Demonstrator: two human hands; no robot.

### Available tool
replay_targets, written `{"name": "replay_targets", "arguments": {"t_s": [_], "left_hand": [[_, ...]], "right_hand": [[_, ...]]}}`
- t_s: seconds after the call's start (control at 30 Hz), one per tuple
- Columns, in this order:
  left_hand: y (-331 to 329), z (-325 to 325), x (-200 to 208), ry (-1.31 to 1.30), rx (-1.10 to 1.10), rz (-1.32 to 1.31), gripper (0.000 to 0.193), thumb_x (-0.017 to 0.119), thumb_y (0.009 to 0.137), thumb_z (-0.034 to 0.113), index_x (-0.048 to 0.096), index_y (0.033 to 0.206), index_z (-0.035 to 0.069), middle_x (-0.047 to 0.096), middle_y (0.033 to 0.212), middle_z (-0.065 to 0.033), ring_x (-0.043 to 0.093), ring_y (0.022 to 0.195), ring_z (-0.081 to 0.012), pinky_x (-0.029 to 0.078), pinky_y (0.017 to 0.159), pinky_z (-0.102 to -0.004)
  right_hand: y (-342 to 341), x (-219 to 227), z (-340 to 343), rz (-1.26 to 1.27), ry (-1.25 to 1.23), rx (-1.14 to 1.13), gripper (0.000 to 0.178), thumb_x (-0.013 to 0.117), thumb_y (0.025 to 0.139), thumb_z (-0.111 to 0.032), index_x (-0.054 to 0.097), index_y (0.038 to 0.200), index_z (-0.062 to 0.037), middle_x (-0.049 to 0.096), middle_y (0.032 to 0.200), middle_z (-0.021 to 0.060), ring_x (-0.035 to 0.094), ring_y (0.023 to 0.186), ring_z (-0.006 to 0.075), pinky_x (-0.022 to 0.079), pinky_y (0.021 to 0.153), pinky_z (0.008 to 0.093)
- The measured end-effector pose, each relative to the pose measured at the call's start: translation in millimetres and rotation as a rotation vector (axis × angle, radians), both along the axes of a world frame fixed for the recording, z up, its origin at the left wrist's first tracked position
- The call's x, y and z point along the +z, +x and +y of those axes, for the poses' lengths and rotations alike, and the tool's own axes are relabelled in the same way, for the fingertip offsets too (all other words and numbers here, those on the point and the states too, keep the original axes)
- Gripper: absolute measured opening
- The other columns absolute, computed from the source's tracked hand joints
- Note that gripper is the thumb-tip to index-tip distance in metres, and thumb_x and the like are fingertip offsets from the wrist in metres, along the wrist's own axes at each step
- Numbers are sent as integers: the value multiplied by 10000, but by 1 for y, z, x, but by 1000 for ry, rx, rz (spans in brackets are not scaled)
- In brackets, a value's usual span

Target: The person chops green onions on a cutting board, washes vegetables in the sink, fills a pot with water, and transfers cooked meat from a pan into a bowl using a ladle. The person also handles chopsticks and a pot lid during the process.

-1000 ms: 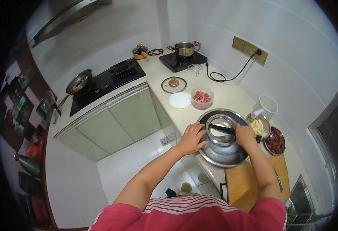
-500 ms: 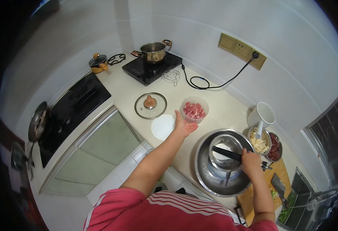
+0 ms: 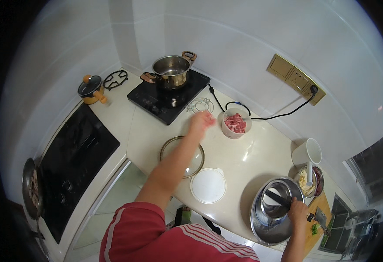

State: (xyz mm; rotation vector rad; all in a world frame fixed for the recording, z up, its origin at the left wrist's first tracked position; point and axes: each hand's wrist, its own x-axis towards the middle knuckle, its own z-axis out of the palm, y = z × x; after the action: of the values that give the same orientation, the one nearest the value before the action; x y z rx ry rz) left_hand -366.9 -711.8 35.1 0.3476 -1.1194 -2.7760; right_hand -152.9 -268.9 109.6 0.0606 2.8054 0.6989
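My left hand [image 3: 202,123] is over the counter, blurred by motion, between a wire rack [image 3: 201,106] and a pale bowl of raw sliced meat [image 3: 236,124]. A gap separates it from the bowl; its fingers are too smeared to read. Under my left forearm lies a glass lid [image 3: 194,162], its knob hidden. A white round lid [image 3: 208,186] is beside it. My right hand [image 3: 298,213] is closed around a bundle of long black sticks [image 3: 277,198] with metal ends. They are above a small metal bowl [image 3: 275,209] standing inside a large steel basin [image 3: 261,227].
A pot [image 3: 171,78] stands on a black induction plate [image 3: 140,99], its cord running to a wall socket. Left are a cooktop [image 3: 75,157], a frying pan [image 3: 32,188] and a small lidded pot [image 3: 90,89]. Right are a white handled cup [image 3: 306,153], food bowls, a cleaver [image 3: 320,216] and a sink.
The meat bowl has shifted back toward the wall and cord. My left hand has left its side and moved toward the wire rack. My right hand keeps the black sticks; the view has turned left.
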Motion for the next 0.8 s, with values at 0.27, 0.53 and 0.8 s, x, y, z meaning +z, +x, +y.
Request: {"name": "replay_targets", "arguments": {"t_s": [0.27,0.53,0.8], "left_hand": [[-59,-242,45,-229,365,-179,445,519,808,478,498,1112,154,483,1124,-105,471,979,-316,469,749,-505],[-107,-295,33,69,319,-181,84,547,735,18,477,725,-28,529,805,-140,537,755,-277,562,735,-435],[-91,-279,50,-82,314,-146,132,543,687,14,453,591,31,500,625,-72,493,590,-205,539,662,-372]], "right_hand": [[-25,18,-43,44,-80,48,203,430,853,-123,524,1019,-55,628,761,137,636,688,290,502,557,402],[-34,70,-51,-27,55,64,147,484,803,-121,612,845,-63,631,666,104,644,647,269,493,529,367],[-20,56,-59,-228,-170,-73,336,605,689,-148,560,1010,-58,638,810,131,631,779,299,504,635,397]]}}
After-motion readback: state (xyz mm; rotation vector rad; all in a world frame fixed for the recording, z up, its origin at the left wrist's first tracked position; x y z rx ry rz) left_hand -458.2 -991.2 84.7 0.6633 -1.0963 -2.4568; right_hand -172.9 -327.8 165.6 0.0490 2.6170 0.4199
